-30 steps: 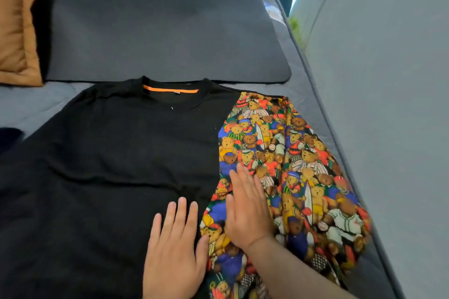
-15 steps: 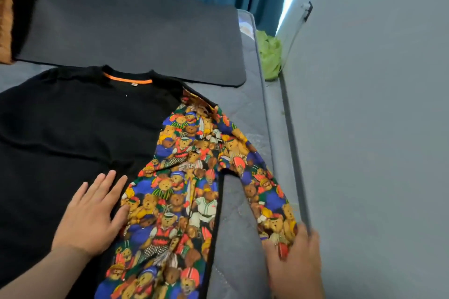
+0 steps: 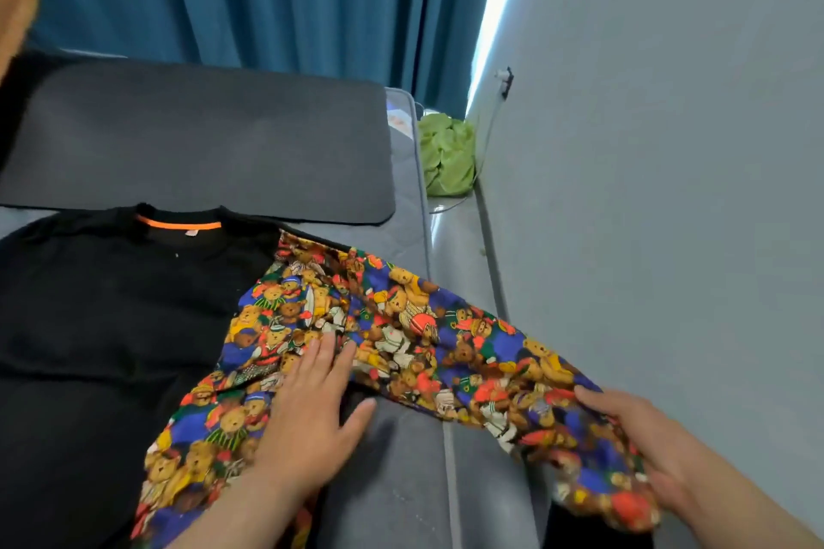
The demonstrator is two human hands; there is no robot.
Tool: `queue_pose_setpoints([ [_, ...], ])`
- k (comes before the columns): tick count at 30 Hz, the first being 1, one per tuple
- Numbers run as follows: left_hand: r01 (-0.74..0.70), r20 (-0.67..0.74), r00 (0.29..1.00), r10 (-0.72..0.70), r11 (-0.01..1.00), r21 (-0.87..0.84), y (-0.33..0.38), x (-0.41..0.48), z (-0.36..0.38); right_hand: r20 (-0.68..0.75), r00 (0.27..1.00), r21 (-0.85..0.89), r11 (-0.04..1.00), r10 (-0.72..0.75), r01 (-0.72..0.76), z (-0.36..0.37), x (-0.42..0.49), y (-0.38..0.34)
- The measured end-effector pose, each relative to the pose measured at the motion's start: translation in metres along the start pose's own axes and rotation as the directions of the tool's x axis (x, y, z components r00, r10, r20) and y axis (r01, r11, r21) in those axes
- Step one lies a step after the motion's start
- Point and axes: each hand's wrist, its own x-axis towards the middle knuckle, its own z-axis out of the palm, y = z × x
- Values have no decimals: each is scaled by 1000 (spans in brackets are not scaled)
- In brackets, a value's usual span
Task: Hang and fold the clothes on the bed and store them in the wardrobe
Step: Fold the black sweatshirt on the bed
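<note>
Gripping the bear-print sleeve (image 3: pixel 446 352) by its cuff at lower right, the right hand (image 3: pixel 646 446) is the nearer one — the sleeve runs diagonally up-left to the black sweater (image 3: pixel 111 303) — while the left hand (image 3: pixel 307 423) presses flat at its root.

Grey bed (image 3: pixel 401 481) w/ black sweater (image 3: pixel 111 325), dark pillow (image 3: pixel 200 138)

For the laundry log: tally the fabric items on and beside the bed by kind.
Tops: 1, black top with teddy-print sleeve
Pillows: 2, grey pillow, orange pillow
Loose cloths: 1, green cloth
Total: 4
</note>
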Motion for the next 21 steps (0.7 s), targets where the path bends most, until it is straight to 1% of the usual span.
queue_pose_setpoints([
  [2, 28, 18, 999, -29, 998, 52, 16, 43, 9, 84, 996, -13, 999, 31, -30, -18, 20, -44],
  [5, 12, 163, 986, -34, 991, 134, 34, 99, 25, 179, 981, -56, 996, 73, -64, -34, 49, -96],
  [8, 54, 316, 944, -96, 988, 142, 64, 141, 43, 298, 954, 12, 1000, 14, -18, -45, 71, -135],
  [9, 60, 377, 920, -107, 989, 135, 78, 147, 47, 307, 952, 23, 1000, -15, 8, -46, 76, -144],
  [10, 72, 421, 901, -104, 993, 92, 94, 152, 51, 284, 958, 19, 999, -43, 40, -47, 80, -151],
  [11, 105, 448, 890, -83, 994, -26, 116, 154, 54, 251, 966, -8, 998, -65, 69, -47, 82, -157],
  [12, 179, 469, 881, -58, 959, -219, 141, 153, 54, 233, 969, -24, 996, -80, 88, -46, 82, -159],
  [13, 270, 483, 875, -30, 859, -435, 168, 152, 53, 230, 969, -23, 995, -89, 97, -43, 83, -161],
  [14, 341, 486, 874, -1, 714, -612, 195, 151, 52, 233, 967, -16, 994, -99, 106, -40, 84, -162],
  [15, 376, 481, 876, 27, 587, -717, 221, 150, 51, 236, 966, 6, 994, -106, 108, -37, 84, -164],
  [16, 388, 468, 883, 32, 513, -766, 245, 147, 48, 223, 969, 34, 994, -110, 105, -33, 83, -167],
  [18, 397, 429, 903, -24, 429, -811, 277, 145, 47, 177, 978, 163, 983, -113, 85, -29, 79, -169],
  [20, 367, 367, 926, -85, 421, -830, 292, 144, 40, 180, 980, 311, 950, -87, 27, -27, 67, -162],
  [21, 350, 347, 934, -85, 420, -838, 297, 146, 35, 202, 976, 376, 927, -79, -2, -27, 59, -157],
])
